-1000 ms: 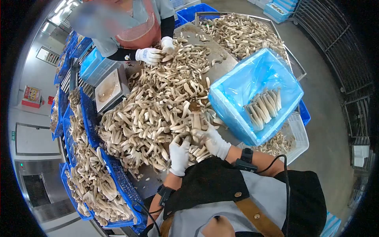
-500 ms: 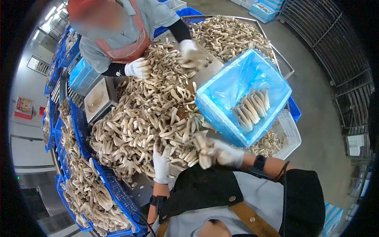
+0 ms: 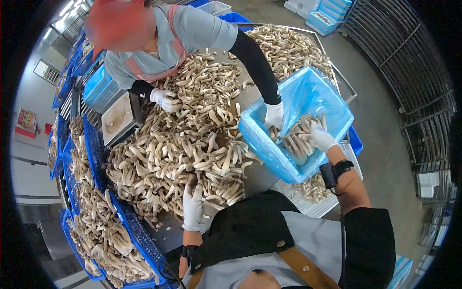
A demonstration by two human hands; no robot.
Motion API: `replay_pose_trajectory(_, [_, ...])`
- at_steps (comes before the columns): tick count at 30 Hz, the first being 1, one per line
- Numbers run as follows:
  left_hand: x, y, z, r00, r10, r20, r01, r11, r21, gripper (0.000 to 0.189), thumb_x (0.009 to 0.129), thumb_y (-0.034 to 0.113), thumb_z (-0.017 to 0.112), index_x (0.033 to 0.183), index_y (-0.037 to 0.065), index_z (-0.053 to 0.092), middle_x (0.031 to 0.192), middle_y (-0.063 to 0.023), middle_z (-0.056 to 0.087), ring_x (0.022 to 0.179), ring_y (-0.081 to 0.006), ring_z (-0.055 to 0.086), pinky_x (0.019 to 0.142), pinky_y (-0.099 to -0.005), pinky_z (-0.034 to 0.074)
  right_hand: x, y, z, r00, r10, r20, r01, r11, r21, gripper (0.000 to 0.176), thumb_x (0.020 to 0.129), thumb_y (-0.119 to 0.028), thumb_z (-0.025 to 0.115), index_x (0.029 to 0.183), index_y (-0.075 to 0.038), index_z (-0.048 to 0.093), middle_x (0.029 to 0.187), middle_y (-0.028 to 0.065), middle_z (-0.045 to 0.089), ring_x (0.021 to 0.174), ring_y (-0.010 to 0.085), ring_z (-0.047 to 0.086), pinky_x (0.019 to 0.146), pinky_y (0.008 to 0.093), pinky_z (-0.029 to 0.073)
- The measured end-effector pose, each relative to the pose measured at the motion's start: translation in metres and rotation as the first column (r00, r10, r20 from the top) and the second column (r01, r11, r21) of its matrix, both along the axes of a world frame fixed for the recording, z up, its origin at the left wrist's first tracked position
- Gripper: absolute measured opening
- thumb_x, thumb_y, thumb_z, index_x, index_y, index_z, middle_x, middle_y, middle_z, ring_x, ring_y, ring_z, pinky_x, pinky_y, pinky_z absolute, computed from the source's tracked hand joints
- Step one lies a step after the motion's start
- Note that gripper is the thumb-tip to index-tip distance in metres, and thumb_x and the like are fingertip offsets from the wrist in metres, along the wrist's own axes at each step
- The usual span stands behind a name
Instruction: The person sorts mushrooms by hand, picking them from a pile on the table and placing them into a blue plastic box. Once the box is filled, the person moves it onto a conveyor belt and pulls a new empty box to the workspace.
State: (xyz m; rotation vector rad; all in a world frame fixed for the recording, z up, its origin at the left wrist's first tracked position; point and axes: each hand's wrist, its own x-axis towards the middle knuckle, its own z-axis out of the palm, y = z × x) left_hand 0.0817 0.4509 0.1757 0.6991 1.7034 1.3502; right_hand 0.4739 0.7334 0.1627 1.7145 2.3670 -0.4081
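My left hand, in a white glove, rests at the near edge of a large mushroom pile, its fingers apart and touching the mushrooms. Inside a box lined with blue plastic, my right hand, also gloved, is closed around a bunch of mushrooms. A co-worker's gloved hand reaches into the same box beside that bunch. Their other hand lies over the far left of the pile; whether it holds anything is hard to see.
Blue crates of mushrooms line the left side, near a weighing scale. Another mushroom heap lies at the back of the table. Under the box is a white basket with small mushrooms. Metal racks stand at right.
My right hand has moved from the near pile edge into the blue-lined box with its mushrooms. The co-worker's arm has stretched across into that box. My left hand has stayed nearly in place.
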Motion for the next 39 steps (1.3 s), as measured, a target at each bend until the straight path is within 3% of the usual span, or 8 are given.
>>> replay_pose_trajectory(7, [-0.004, 0.015, 0.003, 0.997, -0.011, 0.078, 0.014, 0.999, -0.034, 0.040, 0.097, 0.018, 0.055, 0.130, -0.005, 0.052, 0.122, -0.0109, 0.060, 0.110, -0.0167, 0.054, 0.098, -0.0291, 0.040, 0.058, 0.037, 0.052, 0.848, -0.284, -0.447, 0.261, 0.959, -0.113, 0.056, 0.090, -0.035, 0.062, 0.132, 0.000, 0.048, 0.127, 0.0256, 0.056, 0.118, 0.0421, 0.054, 0.096, 0.0436, 0.045])
replay_pose_trajectory(10, [0.008, 0.028, 0.009, 0.998, -0.055, 0.014, 0.055, 0.997, -0.046, 0.039, 0.098, 0.021, 0.056, 0.128, -0.004, 0.053, 0.117, -0.0069, 0.061, 0.102, -0.0143, 0.056, 0.091, -0.0270, 0.044, 0.061, 0.045, 0.015, 0.902, -0.089, -0.422, 0.150, 0.982, 0.115, 0.054, 0.090, -0.033, 0.061, 0.132, -0.001, 0.049, 0.125, 0.0232, 0.057, 0.116, 0.0413, 0.054, 0.099, 0.0437, 0.043])
replay_pose_trajectory(14, [0.017, 0.040, 0.006, 0.994, -0.106, 0.035, 0.108, 0.990, -0.092, 0.042, 0.097, 0.019, 0.055, 0.131, -0.005, 0.051, 0.120, -0.0083, 0.059, 0.108, -0.0136, 0.054, 0.096, -0.0264, 0.041, 0.066, 0.062, 0.003, 0.975, -0.208, -0.079, 0.217, 0.816, 0.535, 0.058, 0.088, -0.038, 0.062, 0.133, -0.005, 0.049, 0.127, 0.0212, 0.057, 0.122, 0.0389, 0.051, 0.104, 0.0450, 0.039])
replay_pose_trajectory(18, [0.013, 0.047, 0.021, 0.971, -0.237, -0.018, 0.228, 0.950, -0.212, 0.049, 0.095, 0.017, 0.059, 0.136, -0.005, 0.047, 0.127, -0.0119, 0.058, 0.114, -0.0174, 0.055, 0.098, -0.0288, 0.043, 0.091, 0.100, 0.022, 0.792, -0.607, -0.069, 0.576, 0.706, 0.412, 0.055, 0.082, -0.032, 0.066, 0.129, -0.005, 0.055, 0.129, 0.0201, 0.059, 0.122, 0.0361, 0.054, 0.101, 0.0433, 0.042])
replay_pose_trajectory(21, [0.008, 0.048, 0.018, 0.981, -0.192, -0.036, 0.181, 0.961, -0.209, 0.048, 0.095, 0.018, 0.059, 0.136, -0.005, 0.047, 0.123, -0.0113, 0.060, 0.110, -0.0170, 0.057, 0.096, -0.0291, 0.044, 0.144, 0.143, -0.005, 0.833, -0.548, -0.079, 0.546, 0.837, -0.040, 0.046, 0.082, -0.025, 0.067, 0.121, -0.002, 0.061, 0.117, 0.0229, 0.065, 0.111, 0.0352, 0.062, 0.094, 0.0424, 0.047])
replay_pose_trajectory(31, [-0.006, 0.037, 0.005, 0.995, -0.093, -0.018, 0.082, 0.938, -0.336, 0.042, 0.093, 0.019, 0.059, 0.130, -0.003, 0.054, 0.120, -0.0146, 0.062, 0.105, -0.0177, 0.060, 0.088, -0.0314, 0.047, 0.023, 0.231, -0.027, 0.972, -0.210, -0.109, 0.234, 0.924, 0.302, 0.049, 0.086, -0.026, 0.066, 0.127, 0.000, 0.056, 0.120, 0.0249, 0.062, 0.114, 0.0393, 0.057, 0.095, 0.0446, 0.046])
replay_pose_trajectory(36, [-0.021, -0.010, -0.012, 0.911, -0.104, -0.400, -0.024, 0.953, -0.303, 0.039, 0.094, 0.014, 0.057, 0.129, -0.002, 0.054, 0.119, -0.0135, 0.061, 0.105, -0.0186, 0.059, 0.087, -0.0338, 0.048, -0.081, 0.289, -0.018, 0.995, -0.094, -0.016, 0.094, 0.942, 0.321, 0.050, 0.090, -0.031, 0.064, 0.131, -0.005, 0.054, 0.122, 0.0256, 0.061, 0.115, 0.0403, 0.057, 0.094, 0.0464, 0.047])
replay_pose_trajectory(39, [-0.017, -0.014, 0.002, 0.939, 0.296, 0.177, -0.224, 0.914, -0.338, 0.045, 0.095, 0.017, 0.057, 0.135, -0.003, 0.048, 0.118, -0.0117, 0.061, 0.104, -0.0162, 0.059, 0.089, -0.0313, 0.048, -0.121, 0.316, -0.018, 0.995, -0.099, 0.027, 0.089, 0.964, 0.250, 0.054, 0.091, -0.034, 0.060, 0.138, -0.010, 0.049, 0.128, 0.0232, 0.058, 0.122, 0.0373, 0.054, 0.100, 0.0463, 0.043])
